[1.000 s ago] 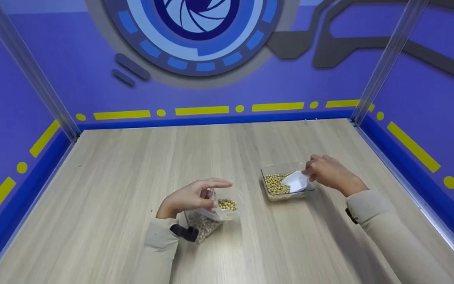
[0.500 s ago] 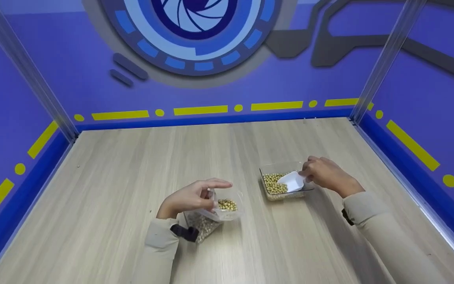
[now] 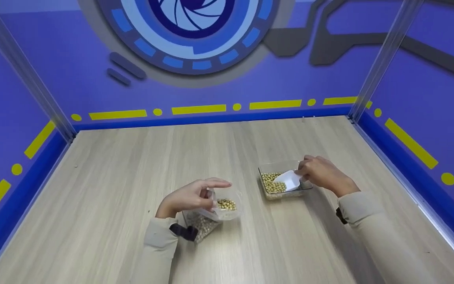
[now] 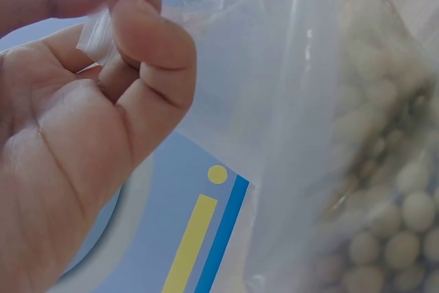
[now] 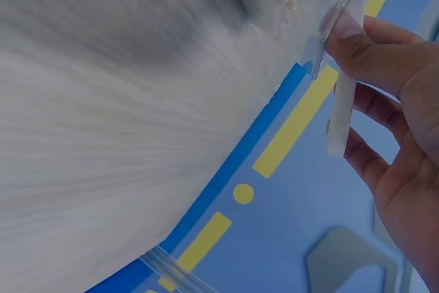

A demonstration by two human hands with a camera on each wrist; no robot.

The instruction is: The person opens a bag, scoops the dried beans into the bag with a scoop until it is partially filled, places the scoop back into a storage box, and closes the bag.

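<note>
My left hand (image 3: pixel 187 197) pinches the rim of a clear plastic bag (image 3: pixel 205 227) and keeps its mouth spread. Pale round beans (image 4: pixel 405 245) fill the lower part of that bag, seen close in the left wrist view. On the right, my right hand (image 3: pixel 323 171) holds a small white scoop (image 3: pixel 290 180) by its handle. The scoop's front is down among yellowish beans (image 3: pixel 272 183) in a clear rectangular container (image 3: pixel 286 196). In the right wrist view the thumb and fingers grip the scoop's white handle (image 5: pixel 341 121) beside the container's wall.
A wood-grain table (image 3: pixel 172 154) carries the bag and the container, which stand apart. Blue panels (image 3: pixel 195 92) with yellow marks wall it at the back and both sides. Small specks lie on the table's left part.
The scoop and my right hand have shifted slightly left, deeper into the beans. My left hand still holds the bag in the same place.
</note>
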